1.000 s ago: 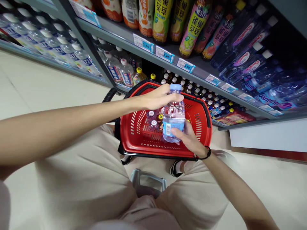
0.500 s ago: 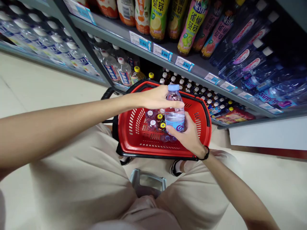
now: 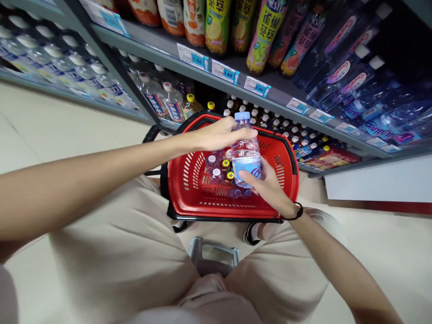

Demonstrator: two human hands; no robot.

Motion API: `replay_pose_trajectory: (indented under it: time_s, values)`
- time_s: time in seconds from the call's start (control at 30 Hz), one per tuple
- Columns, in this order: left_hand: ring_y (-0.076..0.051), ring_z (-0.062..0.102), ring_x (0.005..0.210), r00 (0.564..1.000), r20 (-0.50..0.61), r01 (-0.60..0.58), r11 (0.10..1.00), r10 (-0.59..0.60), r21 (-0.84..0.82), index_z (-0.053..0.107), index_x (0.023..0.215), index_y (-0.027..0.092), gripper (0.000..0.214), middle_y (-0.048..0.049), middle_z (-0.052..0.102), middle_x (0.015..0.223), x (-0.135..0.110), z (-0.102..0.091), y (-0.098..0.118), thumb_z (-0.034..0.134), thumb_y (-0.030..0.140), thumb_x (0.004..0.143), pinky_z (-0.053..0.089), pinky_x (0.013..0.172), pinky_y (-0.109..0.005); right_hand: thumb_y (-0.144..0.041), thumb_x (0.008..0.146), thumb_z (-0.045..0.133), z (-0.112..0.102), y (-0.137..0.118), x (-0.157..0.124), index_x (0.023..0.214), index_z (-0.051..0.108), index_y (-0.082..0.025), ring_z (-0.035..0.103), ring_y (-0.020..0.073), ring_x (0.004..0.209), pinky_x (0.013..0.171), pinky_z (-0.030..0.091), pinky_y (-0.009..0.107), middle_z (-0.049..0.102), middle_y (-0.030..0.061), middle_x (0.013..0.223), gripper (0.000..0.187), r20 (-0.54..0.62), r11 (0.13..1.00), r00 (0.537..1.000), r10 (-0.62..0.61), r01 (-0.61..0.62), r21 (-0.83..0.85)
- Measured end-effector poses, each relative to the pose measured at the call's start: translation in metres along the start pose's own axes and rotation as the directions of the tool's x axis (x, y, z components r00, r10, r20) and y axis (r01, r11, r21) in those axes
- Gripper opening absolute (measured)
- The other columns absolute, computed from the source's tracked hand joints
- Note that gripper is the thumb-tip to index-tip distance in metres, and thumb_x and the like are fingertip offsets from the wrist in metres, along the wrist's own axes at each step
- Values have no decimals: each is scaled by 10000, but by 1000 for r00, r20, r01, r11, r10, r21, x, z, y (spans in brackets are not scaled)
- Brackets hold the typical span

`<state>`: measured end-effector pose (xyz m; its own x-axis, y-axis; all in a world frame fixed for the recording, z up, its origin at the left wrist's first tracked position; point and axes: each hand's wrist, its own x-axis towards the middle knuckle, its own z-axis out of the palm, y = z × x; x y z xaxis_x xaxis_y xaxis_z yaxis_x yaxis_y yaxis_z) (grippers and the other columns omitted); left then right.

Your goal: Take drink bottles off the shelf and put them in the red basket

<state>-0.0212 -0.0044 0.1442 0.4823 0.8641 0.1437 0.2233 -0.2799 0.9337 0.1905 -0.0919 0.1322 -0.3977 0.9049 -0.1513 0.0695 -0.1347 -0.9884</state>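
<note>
A clear water bottle [image 3: 243,166] with a pale blue cap and blue label is held nearly upright above a red shopping basket [image 3: 189,202]. My left hand [image 3: 224,134] wraps round its upper part, just below the cap. Lower down, my right hand [image 3: 265,182] grips the bottle near its base, the thumb across the label. Inside the basket, to the left of and below the held bottle, stand several smaller bottles [image 3: 216,173] with white, yellow and purple-blue caps. Parts of them are hidden behind the bottle and my hands.
Drink shelves rise in front, with juice bottles [image 3: 218,27] above a row of price tags [image 3: 225,72]. Large water bottles [image 3: 347,76] lie at the right. More bottles [image 3: 97,76] fill the lower left shelf. A grey stool [image 3: 214,254] is under me, between my legs.
My right thumb has shifted across the label, and the bottle's label is turned slightly and shows more. Both hands stay on the bottle. The view has moved slightly.
</note>
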Motion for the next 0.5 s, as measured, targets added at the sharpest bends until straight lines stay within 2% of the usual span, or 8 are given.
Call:
replay_pose_trajectory:
  time_s: [0.07, 0.1, 0.2, 0.3, 0.5]
  values:
    - [-135, 546, 602, 1000, -10, -4, 996, 3, -89, 638, 785, 158, 448, -21, 612, 687, -3, 4, 6, 552, 557, 970, 443, 573, -253, -509, 853, 836, 0, -5, -2, 1163, 622, -235, 606, 138, 666, 506, 514, 230, 677, 0, 924, 466, 141, 979, 986, 85, -109, 171]
    - [-133, 529, 590, 1000, -23, -16, 990, 13, -139, 626, 767, 162, 442, -19, 600, 673, -4, 7, 8, 538, 545, 971, 435, 564, -256, -515, 865, 824, 0, -7, -4, 1143, 616, -237, 564, 122, 601, 448, 471, 217, 649, -17, 869, 445, 223, 958, 969, 106, -160, 239]
    - [-125, 467, 560, 995, -87, -63, 973, 45, -222, 570, 709, 180, 438, -11, 555, 631, -8, 14, 11, 577, 555, 934, 391, 525, -261, -493, 875, 826, -4, -7, -7, 1094, 613, -225, 545, 111, 554, 432, 491, 227, 632, -24, 833, 406, 373, 925, 923, 95, -220, 309]
    - [-119, 425, 548, 992, -129, -47, 974, 18, -221, 529, 682, 186, 453, -2, 508, 600, -9, 18, 11, 618, 572, 900, 356, 513, -266, -456, 875, 838, -9, -4, -5, 1115, 617, -219, 579, 111, 568, 460, 544, 243, 663, -7, 902, 403, 386, 940, 920, 62, -184, 288]
    - [-139, 482, 593, 979, -206, -42, 977, -2, -210, 536, 711, 175, 457, -18, 539, 657, -3, 22, -2, 554, 582, 919, 392, 550, -278, -459, 868, 852, -7, 0, 1, 1137, 607, -228, 616, 127, 602, 490, 588, 255, 660, -13, 888, 431, 356, 946, 934, 13, -127, 299]
